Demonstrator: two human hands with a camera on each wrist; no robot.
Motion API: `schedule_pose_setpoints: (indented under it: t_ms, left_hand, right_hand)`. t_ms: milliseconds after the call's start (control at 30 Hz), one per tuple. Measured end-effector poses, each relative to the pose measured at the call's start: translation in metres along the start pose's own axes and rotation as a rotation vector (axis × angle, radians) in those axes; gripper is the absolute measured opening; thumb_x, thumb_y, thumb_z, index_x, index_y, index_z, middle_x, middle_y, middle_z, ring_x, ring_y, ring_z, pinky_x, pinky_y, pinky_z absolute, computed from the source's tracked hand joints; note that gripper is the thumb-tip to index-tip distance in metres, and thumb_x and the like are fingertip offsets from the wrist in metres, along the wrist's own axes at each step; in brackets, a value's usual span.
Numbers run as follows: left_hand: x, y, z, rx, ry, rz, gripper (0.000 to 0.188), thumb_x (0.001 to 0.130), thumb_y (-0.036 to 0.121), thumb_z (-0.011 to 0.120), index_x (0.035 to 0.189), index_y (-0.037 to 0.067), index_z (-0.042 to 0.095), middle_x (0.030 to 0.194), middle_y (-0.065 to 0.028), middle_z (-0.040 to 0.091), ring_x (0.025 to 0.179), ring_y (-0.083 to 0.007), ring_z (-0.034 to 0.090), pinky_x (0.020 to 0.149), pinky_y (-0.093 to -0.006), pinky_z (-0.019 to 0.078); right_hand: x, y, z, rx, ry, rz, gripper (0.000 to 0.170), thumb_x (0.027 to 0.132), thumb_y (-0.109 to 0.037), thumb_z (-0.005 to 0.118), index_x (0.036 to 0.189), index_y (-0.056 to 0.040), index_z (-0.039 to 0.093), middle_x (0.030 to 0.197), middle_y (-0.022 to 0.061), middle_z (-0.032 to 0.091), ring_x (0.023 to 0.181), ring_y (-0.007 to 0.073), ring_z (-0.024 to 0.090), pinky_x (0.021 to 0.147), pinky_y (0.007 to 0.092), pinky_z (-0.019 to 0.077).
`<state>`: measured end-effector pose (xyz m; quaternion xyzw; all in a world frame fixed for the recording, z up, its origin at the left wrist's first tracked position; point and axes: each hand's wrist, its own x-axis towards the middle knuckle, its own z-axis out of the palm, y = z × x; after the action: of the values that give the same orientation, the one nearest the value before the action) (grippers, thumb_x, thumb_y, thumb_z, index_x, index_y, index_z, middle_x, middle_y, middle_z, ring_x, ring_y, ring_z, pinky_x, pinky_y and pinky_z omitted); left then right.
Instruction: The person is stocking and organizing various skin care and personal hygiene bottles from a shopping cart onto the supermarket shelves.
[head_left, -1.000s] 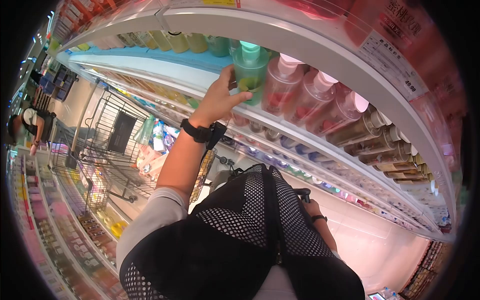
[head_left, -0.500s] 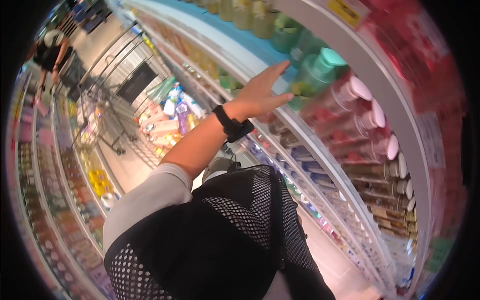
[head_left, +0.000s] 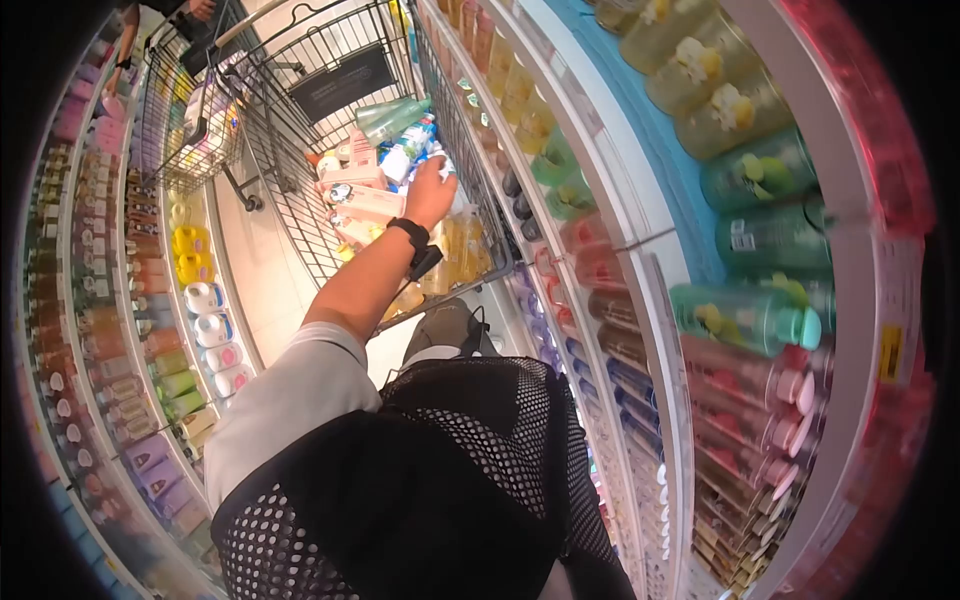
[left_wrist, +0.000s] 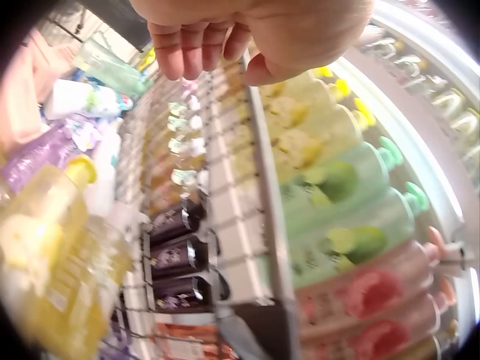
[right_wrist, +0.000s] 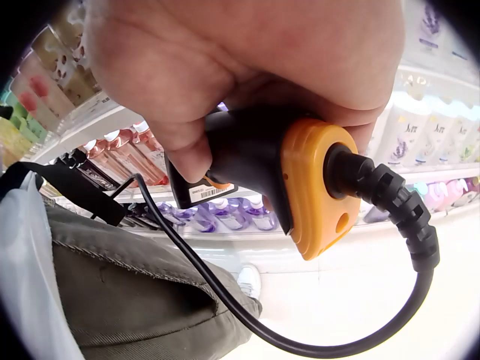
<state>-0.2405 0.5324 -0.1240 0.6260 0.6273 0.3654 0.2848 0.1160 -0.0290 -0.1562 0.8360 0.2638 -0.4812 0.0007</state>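
Over the shopping cart hangs my left hand, above packed bottles and near a blue and white pack. In the left wrist view, this hand has its fingers loosely bent and holds nothing. Below it are yellow bottles and a purple pack in the cart. A green pump bottle stands at the shelf's front edge. My right hand grips a black and orange handheld device with a black cable; the head view does not show this hand.
Shelves of bottles run along the right, with pink pump bottles beside the green one. Another cart and a person's arm are at the upper left. Opposite shelves line the left side.
My left hand has left the green pump bottle, which stays on the shelf, and moved over to the cart. The head view has turned, bringing the cart closer.
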Motion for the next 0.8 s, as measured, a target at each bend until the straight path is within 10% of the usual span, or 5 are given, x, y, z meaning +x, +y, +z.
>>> schedule_pose_setpoints:
  t_ms: [367, 533, 800]
  left_hand:
    - [0.144, -0.173, -0.020, 0.797, -0.107, -0.239, 0.042, 0.082, 0.010, 0.052, 0.123, 0.005, 0.047, 0.116, -0.0132, 0.053, 0.112, -0.0323, 0.051, 0.089, -0.0480, 0.0427]
    - [0.193, -0.220, -0.003, 0.979, -0.068, -0.070, 0.064, 0.076, 0.014, 0.063, 0.135, 0.007, 0.038, 0.123, -0.0132, 0.051, 0.115, -0.0320, 0.049, 0.095, -0.0492, 0.0378]
    - [0.223, -0.233, 0.005, 0.900, -0.203, -0.165, 0.051, 0.079, 0.019, 0.064, 0.125, 0.009, 0.046, 0.113, -0.0170, 0.056, 0.105, -0.0340, 0.057, 0.093, -0.0504, 0.0402]
  right_hand:
    - [0.006, -0.059, -0.035, -0.221, -0.105, 0.184, 0.047, 0.084, -0.043, 0.057, 0.099, 0.0010, 0.064, 0.097, 0.0272, 0.064, 0.098, 0.0419, 0.060, 0.084, 0.0464, 0.0454]
    - [-0.015, -0.140, -0.043, -0.166, -0.142, 0.262, 0.039, 0.081, -0.038, 0.061, 0.089, 0.0009, 0.065, 0.078, 0.0166, 0.066, 0.074, 0.0294, 0.065, 0.067, 0.0405, 0.0482]
    - [-0.021, -0.230, -0.057, -0.091, -0.150, 0.330, 0.031, 0.078, -0.032, 0.065, 0.081, -0.0018, 0.066, 0.069, 0.0083, 0.063, 0.057, 0.0193, 0.060, 0.050, 0.0345, 0.0437]
